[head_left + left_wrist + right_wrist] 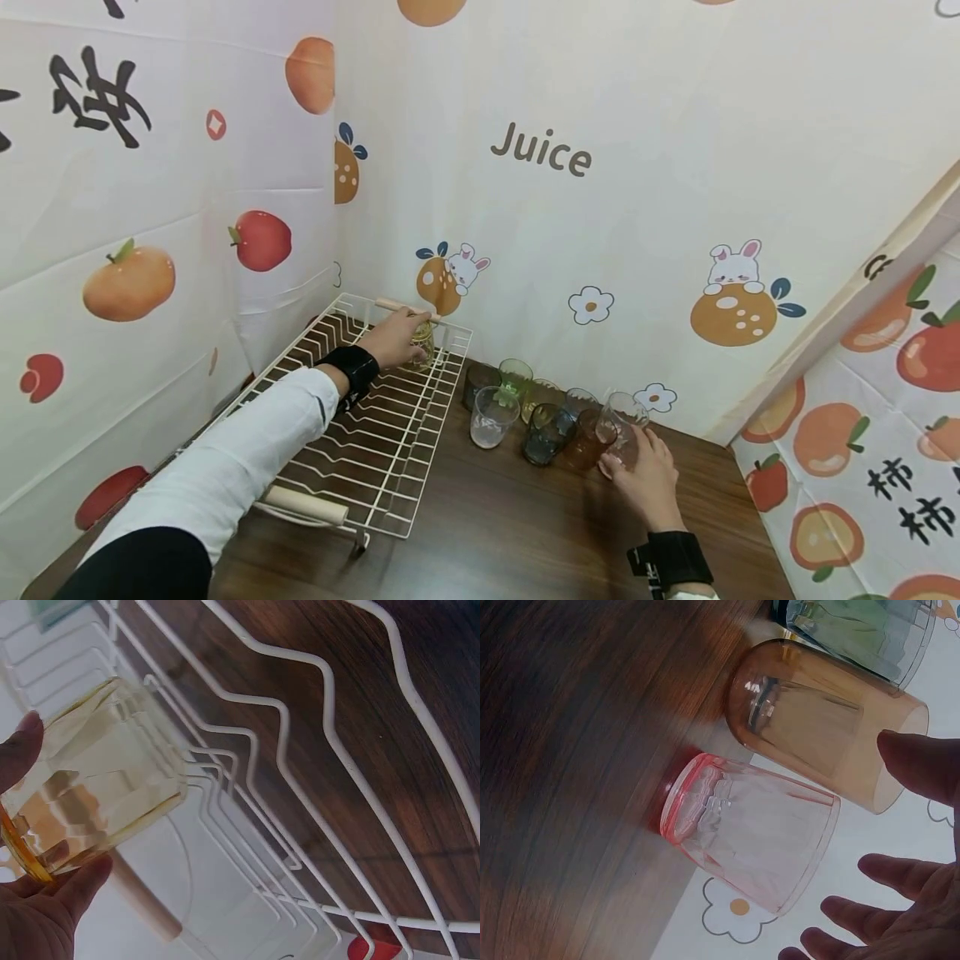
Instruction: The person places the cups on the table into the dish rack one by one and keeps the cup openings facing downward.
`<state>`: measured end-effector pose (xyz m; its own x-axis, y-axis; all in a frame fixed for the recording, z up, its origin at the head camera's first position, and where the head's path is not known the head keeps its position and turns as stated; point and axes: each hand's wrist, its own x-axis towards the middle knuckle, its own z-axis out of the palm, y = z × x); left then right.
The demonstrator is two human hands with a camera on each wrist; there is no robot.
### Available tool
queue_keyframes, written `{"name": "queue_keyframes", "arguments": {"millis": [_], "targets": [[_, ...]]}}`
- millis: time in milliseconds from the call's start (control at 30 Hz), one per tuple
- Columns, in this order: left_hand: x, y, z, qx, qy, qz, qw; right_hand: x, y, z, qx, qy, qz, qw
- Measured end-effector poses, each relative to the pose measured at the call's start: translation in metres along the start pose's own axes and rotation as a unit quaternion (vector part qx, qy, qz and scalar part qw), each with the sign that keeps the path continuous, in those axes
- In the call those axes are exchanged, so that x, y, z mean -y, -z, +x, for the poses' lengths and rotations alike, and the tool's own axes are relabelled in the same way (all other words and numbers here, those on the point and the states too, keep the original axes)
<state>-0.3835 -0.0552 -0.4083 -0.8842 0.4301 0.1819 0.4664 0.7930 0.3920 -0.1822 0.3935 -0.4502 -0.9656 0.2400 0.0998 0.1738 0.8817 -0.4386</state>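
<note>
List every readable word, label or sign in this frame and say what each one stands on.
"Juice": brown lettering printed on the back wall cloth.
Black Chinese characters on the left wall cloth: cut off at the edge, not readable.
Black Chinese characters on the right cloth: too small to read surely.
No text shows on the glasses or the wire rack.

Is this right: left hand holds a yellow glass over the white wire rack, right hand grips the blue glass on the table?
Not quite. The right hand is at the pink glass, not a blue one; the right wrist view shows its fingers spread beside that glass, not clearly closed on it. The rest stands: the left hand holds the yellow glass over the white wire rack.
</note>
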Motion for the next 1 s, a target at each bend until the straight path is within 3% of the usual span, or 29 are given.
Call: {"name": "queue_keyframes", "arguments": {"millis": [133, 300, 667, 1000], "targets": [[0.003, -0.006, 0.007, 0.003, 0.001, 0.024, 0.9997, -0.001, -0.003, 0.002, 0.010, 0.002, 0.002, 1.000], [0.008, -0.011, 0.014, 0.008, 0.006, 0.014, 0.9998, -0.004, -0.006, 0.005, 0.008, 0.005, -0.004, 1.000], [-0.003, -0.023, 0.023, 0.022, -0.003, 0.028, 0.9994, -0.009, -0.010, 0.008, 0.014, 0.004, -0.005, 1.000], [-0.008, -0.023, 0.020, 0.031, 0.015, 0.050, 0.9982, -0.009, -0.015, 0.013, 0.007, 0.008, -0.020, 1.000]]}}
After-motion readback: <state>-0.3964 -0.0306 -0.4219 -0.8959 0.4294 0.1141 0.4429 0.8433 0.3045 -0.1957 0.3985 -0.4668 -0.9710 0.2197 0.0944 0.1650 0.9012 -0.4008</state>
